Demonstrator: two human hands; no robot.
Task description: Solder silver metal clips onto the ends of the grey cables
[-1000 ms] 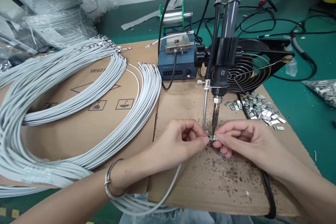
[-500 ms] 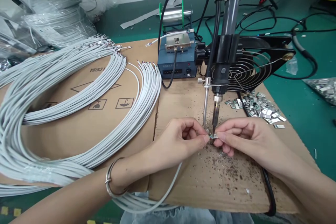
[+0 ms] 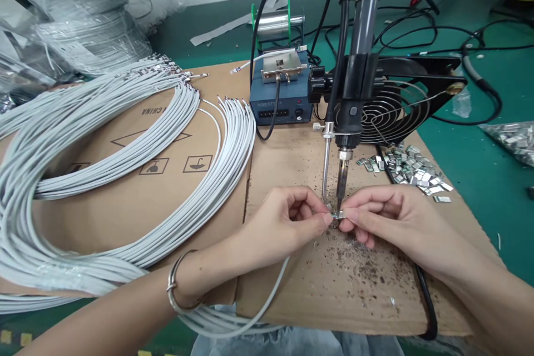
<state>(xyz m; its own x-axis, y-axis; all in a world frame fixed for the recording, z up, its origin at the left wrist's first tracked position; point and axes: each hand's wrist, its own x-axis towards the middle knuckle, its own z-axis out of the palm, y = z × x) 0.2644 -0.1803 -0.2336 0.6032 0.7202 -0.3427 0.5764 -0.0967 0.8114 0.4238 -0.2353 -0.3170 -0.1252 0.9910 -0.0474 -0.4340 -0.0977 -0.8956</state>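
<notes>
My left hand (image 3: pixel 292 219) pinches the end of a white cable (image 3: pixel 277 286), whose length hangs down below the wrist. Between thumb and finger, my right hand (image 3: pixel 386 214) grips a small metal connector (image 3: pixel 341 214). Cable end and connector meet right under the tip of an upright soldering iron (image 3: pixel 342 175), which is clamped in a stand. Beside the tip comes down a thin bent solder feed tube (image 3: pixel 326 169). Fingertips hide most of the joint, so I cannot tell whether the tip touches it.
Bundles of white cables (image 3: pixel 225 178) curve over the cardboard (image 3: pixel 283 167) at left. Behind stand a blue solder feeder (image 3: pixel 279 103), a solder spool (image 3: pixel 273 26) and a black fan (image 3: pixel 387 114). A pile of loose connectors (image 3: pixel 413 167) lies at right, near a black cord (image 3: pixel 425 300).
Both hands keep almost the same pose at the iron tip. The whole view has shifted very slightly.
</notes>
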